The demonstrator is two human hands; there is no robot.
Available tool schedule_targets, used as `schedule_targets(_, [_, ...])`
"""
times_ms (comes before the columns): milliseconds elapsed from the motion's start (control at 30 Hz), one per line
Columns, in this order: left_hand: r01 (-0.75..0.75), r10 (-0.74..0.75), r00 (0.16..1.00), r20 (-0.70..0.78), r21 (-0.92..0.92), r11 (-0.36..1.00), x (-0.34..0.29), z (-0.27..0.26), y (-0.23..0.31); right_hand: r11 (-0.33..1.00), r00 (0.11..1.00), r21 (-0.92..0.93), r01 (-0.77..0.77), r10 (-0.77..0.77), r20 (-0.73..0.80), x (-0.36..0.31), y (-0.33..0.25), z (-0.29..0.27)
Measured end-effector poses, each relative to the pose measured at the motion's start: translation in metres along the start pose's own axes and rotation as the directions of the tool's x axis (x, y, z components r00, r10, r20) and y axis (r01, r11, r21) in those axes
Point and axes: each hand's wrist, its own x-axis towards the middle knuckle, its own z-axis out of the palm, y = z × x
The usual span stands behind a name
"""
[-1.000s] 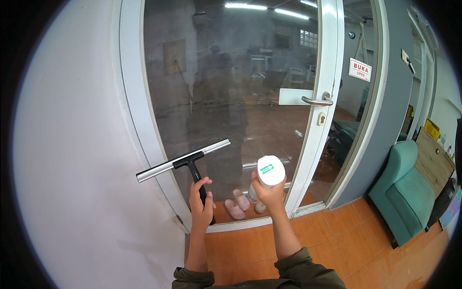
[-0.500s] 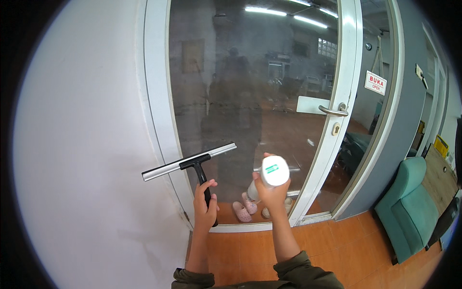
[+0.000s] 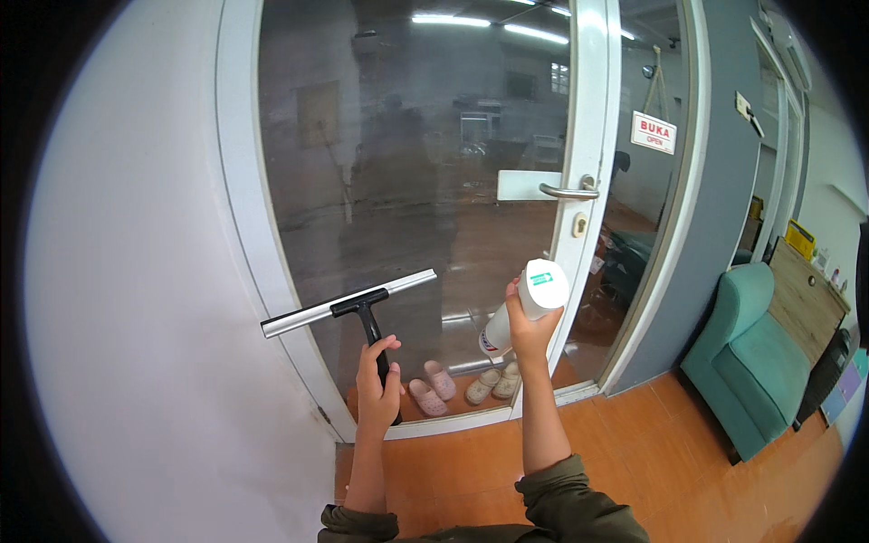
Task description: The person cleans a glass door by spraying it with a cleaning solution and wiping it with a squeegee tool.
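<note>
My left hand is wrapped round the black handle of a squeegee, whose long silver blade slants up to the right in front of the door's left frame. In my right hand is a white bottle. The bottle's broad rounded end, with a green mark, faces me, and its other end tilts down to the left toward the glass. Before both hands stands a glass door with a white frame and a hazy, streaked pane. The squeegee blade seems apart from the glass, though the gap is hard to judge.
A metal lever handle sits on the door's right side. Pink clogs and beige clogs lie low behind the glass. To the right are a hanging sign, a green chair and a wooden table. A white wall borders the left.
The view has turned right, so the door sits farther left. My right hand has moved right and slightly up with the bottle, showing more of its side. My left hand still holds the squeegee.
</note>
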Motion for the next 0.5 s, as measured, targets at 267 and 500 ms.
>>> schedule_targets(267, [0.012,-0.004,0.998,0.071,-0.12,0.993,-0.007,-0.002,0.021,0.981,0.995,-0.19,0.026,-0.006,0.103,-0.019,-0.028,-0.018])
schedule_targets(500, [-0.03,0.04,0.995,0.092,-0.105,0.994,-0.005,-0.01,0.019,0.961,0.998,-0.273,0.056,-0.062,-0.012,-0.011,-0.047,-0.018])
